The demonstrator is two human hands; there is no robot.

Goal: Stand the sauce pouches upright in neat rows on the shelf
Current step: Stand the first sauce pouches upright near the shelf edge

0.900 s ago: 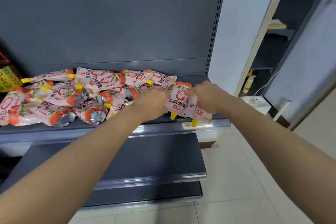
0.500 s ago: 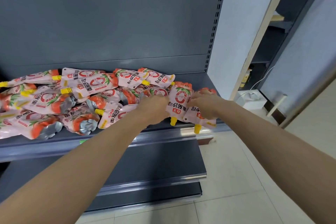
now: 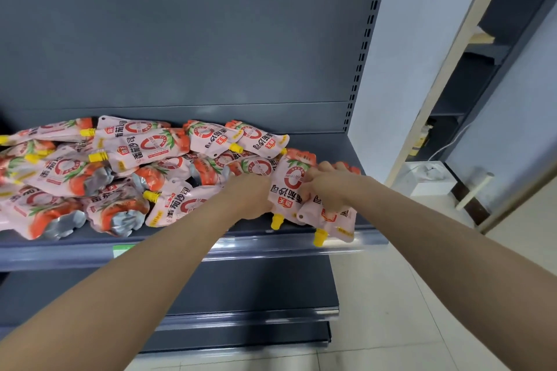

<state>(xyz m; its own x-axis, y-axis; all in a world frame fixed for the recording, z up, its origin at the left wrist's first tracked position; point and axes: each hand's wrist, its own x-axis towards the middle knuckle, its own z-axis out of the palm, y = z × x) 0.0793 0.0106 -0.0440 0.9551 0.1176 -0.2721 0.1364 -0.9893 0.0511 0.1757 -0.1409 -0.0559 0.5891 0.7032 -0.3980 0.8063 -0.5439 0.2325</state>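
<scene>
Right now every one of the sauce pouches (image 3: pixel 144 153) lies flat in a loose heap on the dark grey shelf (image 3: pixel 180 242); none stands upright. Each is pale pink with a red ring, a tomato picture and dark Chinese lettering on its face, a small yellow screw spout at one corner and a crinkled silver gusset at the base. They point every way, overlapping one another, and the heap runs off the left edge of the view.

At the right end of the shelf two pouches lie with their spouts toward the front. The nearer pouch (image 3: pixel 331 217) juts over the shelf's front lip, its yellow spout hanging past the edge. The other pouch (image 3: pixel 289 187) lies just beside it on the left, partly overlapping it, spout close to the lip.

Both hands work on this pair. The left hand (image 3: pixel 251 196) rests against the left edge of the other pouch, its fingers curled and hidden beneath the palm, so whether its grip has closed on anything cannot be told. The right hand (image 3: pixel 327 187) lies over both pouches, fingertips pressing on their printed faces; whether its grip pinches either one cannot be told.
</scene>
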